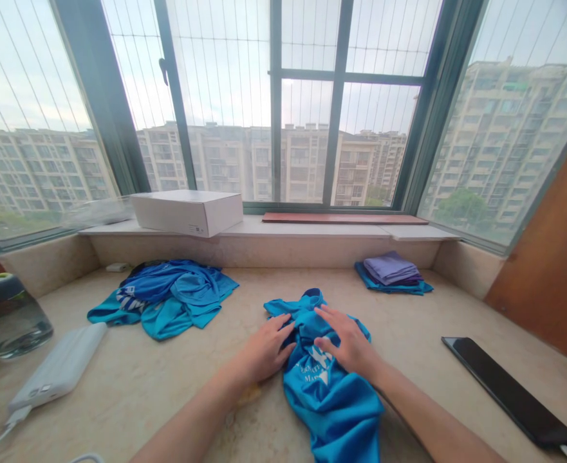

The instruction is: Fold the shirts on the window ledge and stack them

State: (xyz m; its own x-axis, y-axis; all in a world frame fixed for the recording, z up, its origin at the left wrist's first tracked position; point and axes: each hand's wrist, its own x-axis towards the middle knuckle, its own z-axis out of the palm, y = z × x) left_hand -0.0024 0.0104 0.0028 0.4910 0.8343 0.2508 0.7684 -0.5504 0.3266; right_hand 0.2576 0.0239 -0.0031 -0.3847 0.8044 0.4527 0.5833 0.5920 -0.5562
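Observation:
A bunched blue shirt [334, 408] with white print lies in front of me on the beige stone surface, its dark collar at the far end. My left hand [269, 347] rests at the shirt's left edge, fingers apart. On the upper right part of the shirt lies my right hand [343, 341], its fingers spread. Neither hand visibly grips the cloth. A crumpled pile of blue clothes [172, 296] sits at the back left. Folded purple and blue cloths [392, 270] are stacked at the back right.
A water bottle [10, 315] and a white power bank [58, 366] with a cable are at the left. At the right lies a black phone [510, 386]. The ledge [254, 226] by the window holds a white box [186, 211] and a reddish board [343, 219].

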